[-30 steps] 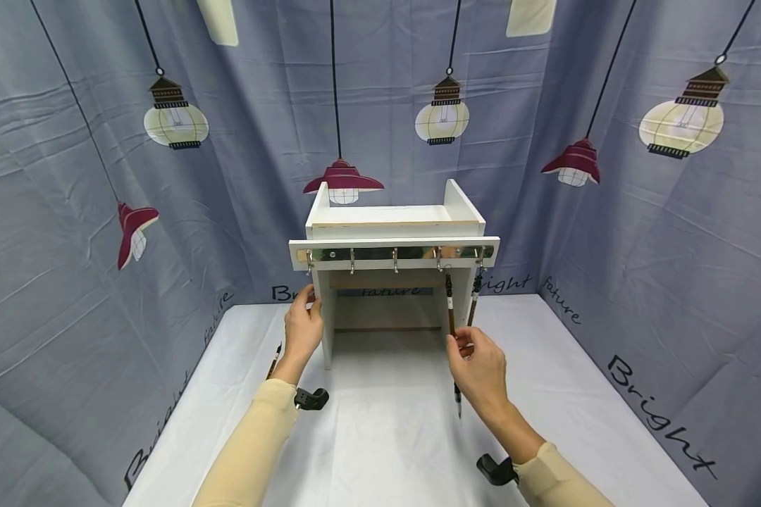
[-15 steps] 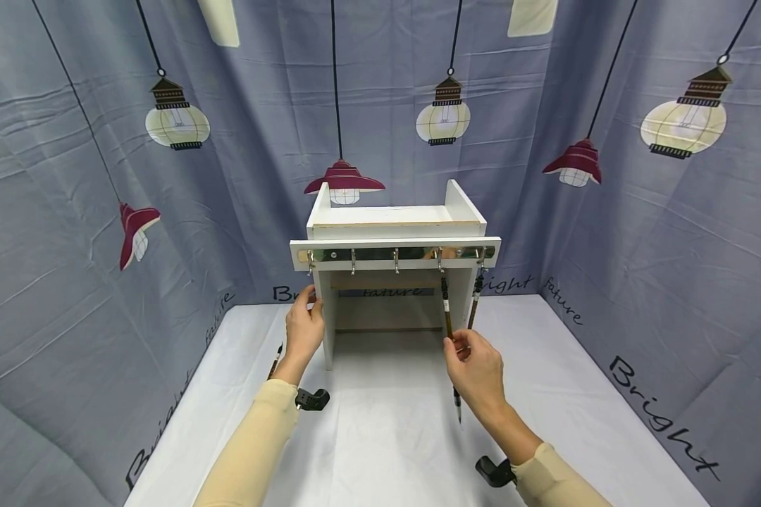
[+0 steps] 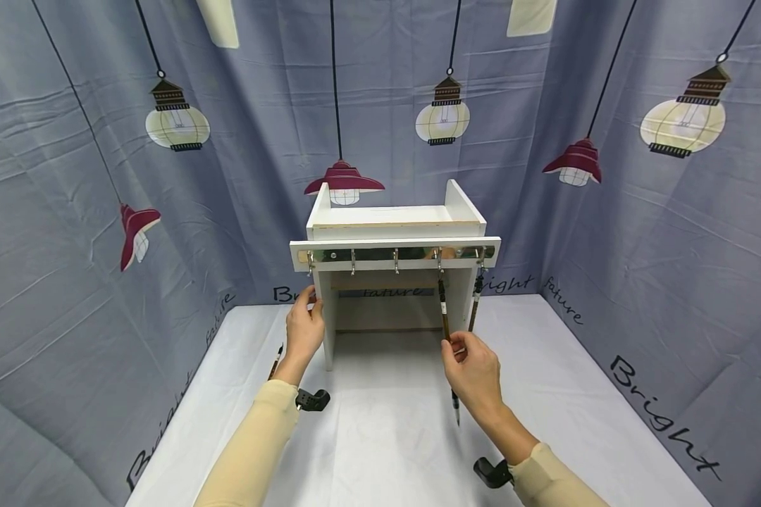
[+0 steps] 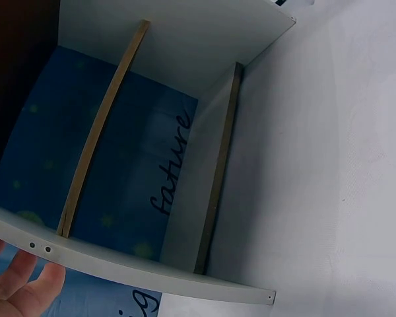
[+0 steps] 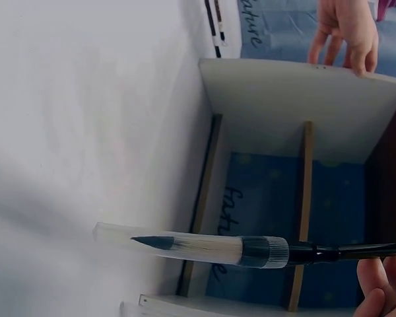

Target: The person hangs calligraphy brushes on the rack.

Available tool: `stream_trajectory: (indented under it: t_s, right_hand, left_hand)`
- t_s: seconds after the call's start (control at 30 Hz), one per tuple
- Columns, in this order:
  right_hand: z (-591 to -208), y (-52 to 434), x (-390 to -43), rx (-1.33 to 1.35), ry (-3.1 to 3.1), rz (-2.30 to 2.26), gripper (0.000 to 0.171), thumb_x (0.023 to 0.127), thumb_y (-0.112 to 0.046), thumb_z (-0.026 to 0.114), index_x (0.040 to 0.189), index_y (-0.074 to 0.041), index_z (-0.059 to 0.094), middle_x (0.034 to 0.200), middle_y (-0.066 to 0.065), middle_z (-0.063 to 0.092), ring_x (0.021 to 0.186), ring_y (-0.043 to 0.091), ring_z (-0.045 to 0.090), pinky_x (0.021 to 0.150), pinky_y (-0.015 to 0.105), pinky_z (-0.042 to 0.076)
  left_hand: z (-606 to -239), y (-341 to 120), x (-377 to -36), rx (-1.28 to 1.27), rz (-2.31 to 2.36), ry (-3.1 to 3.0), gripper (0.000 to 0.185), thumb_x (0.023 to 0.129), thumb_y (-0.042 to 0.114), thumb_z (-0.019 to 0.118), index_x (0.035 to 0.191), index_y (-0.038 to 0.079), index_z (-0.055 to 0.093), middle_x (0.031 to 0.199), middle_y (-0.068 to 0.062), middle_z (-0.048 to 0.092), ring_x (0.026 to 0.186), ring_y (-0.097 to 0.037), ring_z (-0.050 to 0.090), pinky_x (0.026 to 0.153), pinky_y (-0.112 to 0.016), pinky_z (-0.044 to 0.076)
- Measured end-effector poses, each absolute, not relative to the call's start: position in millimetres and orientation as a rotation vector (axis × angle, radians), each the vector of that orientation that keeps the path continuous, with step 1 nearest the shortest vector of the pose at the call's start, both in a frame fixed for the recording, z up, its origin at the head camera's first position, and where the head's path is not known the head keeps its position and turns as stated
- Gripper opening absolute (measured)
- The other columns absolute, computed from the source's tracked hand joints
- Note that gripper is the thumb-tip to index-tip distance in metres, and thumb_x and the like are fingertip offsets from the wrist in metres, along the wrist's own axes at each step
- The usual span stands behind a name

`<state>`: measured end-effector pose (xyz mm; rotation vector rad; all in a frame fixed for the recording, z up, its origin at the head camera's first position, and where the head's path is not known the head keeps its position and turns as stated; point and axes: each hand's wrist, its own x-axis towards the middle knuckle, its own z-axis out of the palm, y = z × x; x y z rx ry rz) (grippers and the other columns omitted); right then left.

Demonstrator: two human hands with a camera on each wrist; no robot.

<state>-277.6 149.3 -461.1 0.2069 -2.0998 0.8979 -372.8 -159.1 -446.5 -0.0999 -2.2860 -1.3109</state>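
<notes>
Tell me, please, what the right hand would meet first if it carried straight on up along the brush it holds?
Probably the hook rail: the right hand pinches the brush, which runs up to a hook there. Depth is unclear from the head view.

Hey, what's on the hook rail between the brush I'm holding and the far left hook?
In the head view, two bare hooks sit between the held brush and the leftmost hook; nothing hangs there.

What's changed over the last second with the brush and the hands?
The right hand, pinching the brush, has shifted it slightly left and up, so it now hangs straighter under the fourth hook. The left hand stays on the shelf's left side. The second brush still hangs from the far-right hook.
</notes>
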Motion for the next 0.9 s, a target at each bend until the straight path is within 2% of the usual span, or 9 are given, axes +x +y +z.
stream_trajectory:
  t_s: [0.9]
  right_hand:
    - [-466,142,-293,0.109,-2.198,0.969,0.01,0.089,-0.011,0.076,0.093,-0.003,0.071,0.078,0.008,0.073,0.066,0.021,0.071,0.065,0.039,0.057]
  left_hand:
    - [-447,-159,-373,-0.097,-1.311,-2.294,0.043,0.11,0.018,0.05,0.151,0.005,0.048,0.134,-0.021,0.063,0.111,-0.04,0.067,0.087,-0.053,0.055]
